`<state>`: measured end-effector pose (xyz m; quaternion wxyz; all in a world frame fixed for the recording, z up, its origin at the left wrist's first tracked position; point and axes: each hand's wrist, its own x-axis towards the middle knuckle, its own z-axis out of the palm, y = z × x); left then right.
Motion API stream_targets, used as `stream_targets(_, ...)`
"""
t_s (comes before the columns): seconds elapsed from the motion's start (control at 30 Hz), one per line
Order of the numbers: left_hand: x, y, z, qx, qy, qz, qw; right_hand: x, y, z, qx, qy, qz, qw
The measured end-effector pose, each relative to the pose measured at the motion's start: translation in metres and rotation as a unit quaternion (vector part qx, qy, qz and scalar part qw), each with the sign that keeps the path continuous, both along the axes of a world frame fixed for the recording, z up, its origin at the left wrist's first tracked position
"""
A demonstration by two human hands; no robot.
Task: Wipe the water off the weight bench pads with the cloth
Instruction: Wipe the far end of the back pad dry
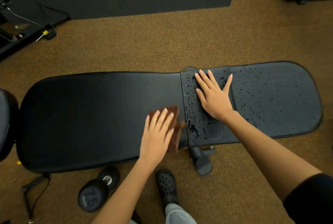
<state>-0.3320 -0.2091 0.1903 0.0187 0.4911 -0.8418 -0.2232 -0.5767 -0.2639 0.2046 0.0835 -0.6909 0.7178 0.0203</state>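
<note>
The brown cloth [172,124] lies on the bench [90,115], under the fingers of the left hand [158,136], which presses flat and open on it. Its long axis runs across the bench, near edge to far. Just to its right, water drops [191,108] cover the pads, where the right hand [213,95] rests flat, fingers spread. A dumbbell [98,189] lies on the floor.

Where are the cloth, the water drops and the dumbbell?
cloth [173,113]: head view, brown top edge above the fingers.
water drops [192,110]: head view, wet strip of the bench.
dumbbell [92,195]: head view, near round end on the floor.
</note>
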Motion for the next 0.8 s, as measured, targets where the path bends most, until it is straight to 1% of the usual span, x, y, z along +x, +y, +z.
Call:
stream_targets(0.07,-0.016,-0.028,0.003,0.009,0.001,0.090,0.996,0.001,0.000,0.000,0.000,-0.006,-0.006,1.000)
stream_targets(0.13,-0.031,-0.053,0.005,0.038,-0.008,0.164,0.986,0.003,0.001,0.001,0.003,-0.015,-0.010,1.000)
stream_targets(0.2,-0.046,-0.069,0.008,0.068,-0.013,0.210,0.975,0.003,0.000,0.001,0.008,-0.024,-0.014,1.000)
stream_targets(0.23,-0.053,-0.072,0.010,0.073,-0.015,0.216,0.973,0.003,0.000,0.001,0.009,-0.030,-0.015,0.999)
stream_targets(0.3,-0.060,-0.071,0.012,0.060,-0.011,0.193,0.979,0.002,0.000,0.001,0.005,-0.045,-0.014,0.999)
stream_targets(0.4,-0.063,-0.060,0.011,0.021,0.018,0.113,0.993,-0.003,0.001,0.000,-0.028,-0.063,0.001,0.998)
stream_targets(0.5,-0.064,-0.043,0.009,0.012,0.042,0.037,0.998,-0.008,0.007,-0.001,-0.062,-0.065,0.014,0.996)
stream_targets(0.57,-0.064,-0.029,0.008,0.003,0.037,0.003,0.999,-0.009,0.013,-0.002,-0.069,-0.057,0.012,0.996)
stream_targets(0.67,-0.056,-0.006,0.005,0.005,0.026,-0.013,1.000,-0.009,0.022,-0.005,-0.055,-0.047,0.005,0.997)
stream_targets(0.8,-0.035,0.006,0.003,-0.002,-0.019,-0.059,0.998,-0.006,0.026,-0.005,-0.027,-0.048,-0.013,0.998)
